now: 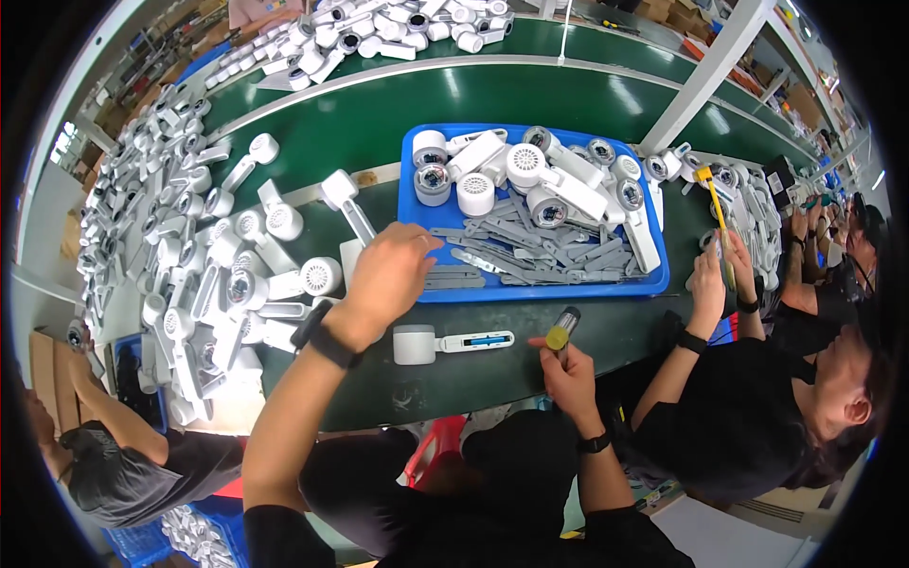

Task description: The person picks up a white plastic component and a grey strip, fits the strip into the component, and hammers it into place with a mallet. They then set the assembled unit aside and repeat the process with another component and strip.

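Observation:
My left hand (pixel 393 270) reaches over the left edge of a blue tray (pixel 413 204), beside thin grey plastic strips (pixel 530 241). Its fingers stretch forward and seem to hold nothing, though some are hidden under the hand. In my right hand (pixel 571 383), closed and raised above the bench, is a screwdriver (pixel 562 328) with a yellow and dark handle; its tip is out of sight. Between my hands lies a white handheld fan (pixel 415 345), head to the left. Its handle is uncovered, showing a blue part (pixel 488 341) inside.
White fans (pixel 475 194) fill the tray's back half. More fans (pixel 246 289) are heaped at left. Beyond runs a green conveyor belt (pixel 369 109) with another pile (pixel 388 28). A co-worker (pixel 748 407) at right holds a yellow tool (pixel 715 204); another person (pixel 133 454) sits at left.

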Available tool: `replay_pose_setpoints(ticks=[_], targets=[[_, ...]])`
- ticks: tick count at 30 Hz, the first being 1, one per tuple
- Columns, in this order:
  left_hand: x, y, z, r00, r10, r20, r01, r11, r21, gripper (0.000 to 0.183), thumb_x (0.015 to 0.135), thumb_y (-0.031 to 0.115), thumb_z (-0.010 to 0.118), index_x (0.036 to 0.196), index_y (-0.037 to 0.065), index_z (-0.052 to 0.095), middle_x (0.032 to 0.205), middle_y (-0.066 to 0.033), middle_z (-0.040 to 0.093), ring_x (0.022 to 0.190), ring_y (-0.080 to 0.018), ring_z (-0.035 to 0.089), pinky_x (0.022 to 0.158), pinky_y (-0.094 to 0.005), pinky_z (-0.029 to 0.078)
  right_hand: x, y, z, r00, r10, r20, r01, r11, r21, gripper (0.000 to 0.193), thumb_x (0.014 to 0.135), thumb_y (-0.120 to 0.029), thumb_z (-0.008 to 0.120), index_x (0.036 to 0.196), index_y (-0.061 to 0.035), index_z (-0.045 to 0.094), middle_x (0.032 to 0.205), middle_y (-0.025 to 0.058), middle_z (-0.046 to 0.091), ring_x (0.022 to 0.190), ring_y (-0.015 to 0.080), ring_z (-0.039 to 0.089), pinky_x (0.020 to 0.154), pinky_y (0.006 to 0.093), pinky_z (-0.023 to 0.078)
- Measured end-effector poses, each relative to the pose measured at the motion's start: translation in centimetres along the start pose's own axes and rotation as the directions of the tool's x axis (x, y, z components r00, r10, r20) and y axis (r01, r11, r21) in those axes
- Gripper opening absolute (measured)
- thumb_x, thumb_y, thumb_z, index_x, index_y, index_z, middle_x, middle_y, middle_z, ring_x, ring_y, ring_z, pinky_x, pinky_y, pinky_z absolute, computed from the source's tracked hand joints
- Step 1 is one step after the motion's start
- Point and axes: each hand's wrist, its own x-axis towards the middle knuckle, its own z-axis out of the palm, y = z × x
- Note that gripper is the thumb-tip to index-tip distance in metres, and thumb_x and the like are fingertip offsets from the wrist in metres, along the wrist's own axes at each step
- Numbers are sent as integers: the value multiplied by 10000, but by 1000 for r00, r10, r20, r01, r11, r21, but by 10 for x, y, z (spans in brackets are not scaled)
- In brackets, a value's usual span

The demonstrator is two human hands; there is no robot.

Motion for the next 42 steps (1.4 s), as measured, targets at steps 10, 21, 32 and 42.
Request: replay_pose_setpoints(ticks=[10,21,32,42], targets=[[26,-11,72,990,-71,121,80,995,-67,190,829,54,791,1012,52,740,1075,-106,710,1039,-333,681,897,-445,559,0,3,-3,998,-44,38,46,997,-60,238,1083,-140,588,1208,13,721,593,-87,490,481,1,420,468,216,310],[-14,43,-7,940,297,-169,-265,945,191,109,901,52,703,1001,10,688,1033,-131,746,754,-304,699,649,-387,570,12,-63,0,999,43,-7,-42,989,145,298,1072,-178,626,1266,34,701,643,-2,629,429,7,404,409,213,276],[-38,102,9,808,511,-294,-475,860,188,284,858,78,769,1121,-14,712,1104,-150,745,781,-205,689,682,-304,568,31,-112,37,998,-51,-46,63,933,355,204,1050,-176,674,1157,-4,701,688,-40,616,410,15,365,380,216,241],[-41,95,10,922,-299,245,311,198,-930,311,1010,62,709,1300,-43,665,1052,-84,792,932,-96,720,801,-246,568,12,-104,31,958,-157,238,179,981,-73,202,1023,-193,724,1115,-15,755,841,-32,744,613,-20,444,540,205,321]])
